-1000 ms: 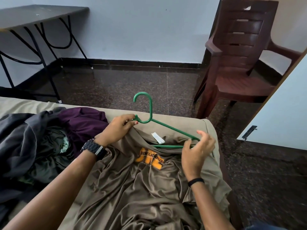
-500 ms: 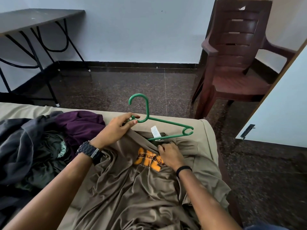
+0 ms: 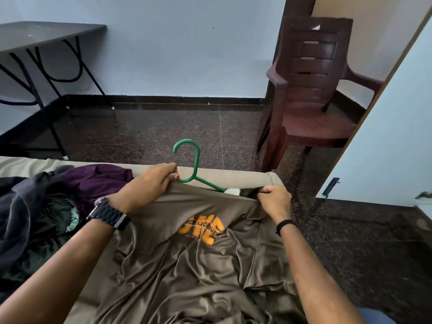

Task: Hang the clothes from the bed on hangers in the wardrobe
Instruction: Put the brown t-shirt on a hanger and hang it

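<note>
**Operator:** Right, starting at my left hand: its fingers are curled round the shirt's shoulder edge and the neck of the green hanger, pinching both together. My right hand is closed on the opposite shoulder of the brown shirt, knuckles up.

**Observer:** Where does the hanger lie relative to those hands?

**Operator:** Between them. Its hook stands up just beyond my left thumb, and one arm slants down to the right, disappearing under the collar beside the white label. So its long axis runs hand to hand, across the collar line. The left hand is touching it; the right is well along the far end, with that hanger tip hidden under cloth.

**Observer:** So what does the next move turn on?

**Operator:** My guess: seating the right shoulder over the hidden end, then lifting by the hook. I can't tell whether that end is already inside the sleeve seam.

**Observer:** Materials?

**Operator:** The shirt is thin, glossy and slippery-looking, rumpled in soft folds over the bed, with an orange print on the chest. The hanger is smooth, rounded plastic. Left of me lies a purple garment and a pile of dark clothes. Beyond: speckled dark floor, a ribbed brown plastic chair.
</note>
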`<state>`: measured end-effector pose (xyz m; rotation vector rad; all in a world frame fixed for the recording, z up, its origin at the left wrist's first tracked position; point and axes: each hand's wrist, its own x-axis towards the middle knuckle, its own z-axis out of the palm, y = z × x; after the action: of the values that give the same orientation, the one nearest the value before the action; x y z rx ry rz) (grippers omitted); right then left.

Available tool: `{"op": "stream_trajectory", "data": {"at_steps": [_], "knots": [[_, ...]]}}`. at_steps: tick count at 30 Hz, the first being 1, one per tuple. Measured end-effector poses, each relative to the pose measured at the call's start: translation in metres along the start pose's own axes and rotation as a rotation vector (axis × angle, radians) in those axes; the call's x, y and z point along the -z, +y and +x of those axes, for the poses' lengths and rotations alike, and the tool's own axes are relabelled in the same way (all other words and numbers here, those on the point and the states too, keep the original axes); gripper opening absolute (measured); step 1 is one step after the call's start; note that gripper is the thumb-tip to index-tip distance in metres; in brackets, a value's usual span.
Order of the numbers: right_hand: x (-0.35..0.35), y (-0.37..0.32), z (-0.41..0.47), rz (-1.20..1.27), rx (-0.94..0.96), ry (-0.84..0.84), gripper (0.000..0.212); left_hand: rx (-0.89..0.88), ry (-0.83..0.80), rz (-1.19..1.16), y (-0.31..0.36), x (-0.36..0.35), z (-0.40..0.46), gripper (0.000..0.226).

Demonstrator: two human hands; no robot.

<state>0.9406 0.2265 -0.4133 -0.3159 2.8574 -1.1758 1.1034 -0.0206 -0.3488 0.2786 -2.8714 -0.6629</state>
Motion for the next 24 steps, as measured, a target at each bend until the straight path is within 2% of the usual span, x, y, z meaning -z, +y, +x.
{"op": "stream_trajectory", "data": {"at_steps": [4,10,13,16,18,24], "knots": [[0.016,-0.004,0.000,0.058,0.169,-0.040,0.023,0.000,0.089,0.052,0.009,0.003,-0.004,0.015],[0.029,-0.033,-0.011,0.102,0.403,-0.029,0.029,0.013,0.247,0.021,0.042,-0.002,-0.001,0.022],[0.038,-0.041,-0.013,0.260,0.299,-0.045,0.025,0.028,0.304,0.022,0.056,0.004,0.002,0.023],[0.052,-0.043,-0.010,0.672,0.018,-0.099,0.030,0.012,0.296,0.028,0.067,0.013,0.002,0.023],[0.061,-0.045,-0.010,0.835,-0.080,-0.166,0.037,-0.015,0.258,0.041,0.076,0.016,0.002,0.021],[0.081,-0.055,-0.019,0.767,0.060,-0.187,0.037,-0.013,0.262,0.053,0.095,0.023,0.007,0.022]]}}
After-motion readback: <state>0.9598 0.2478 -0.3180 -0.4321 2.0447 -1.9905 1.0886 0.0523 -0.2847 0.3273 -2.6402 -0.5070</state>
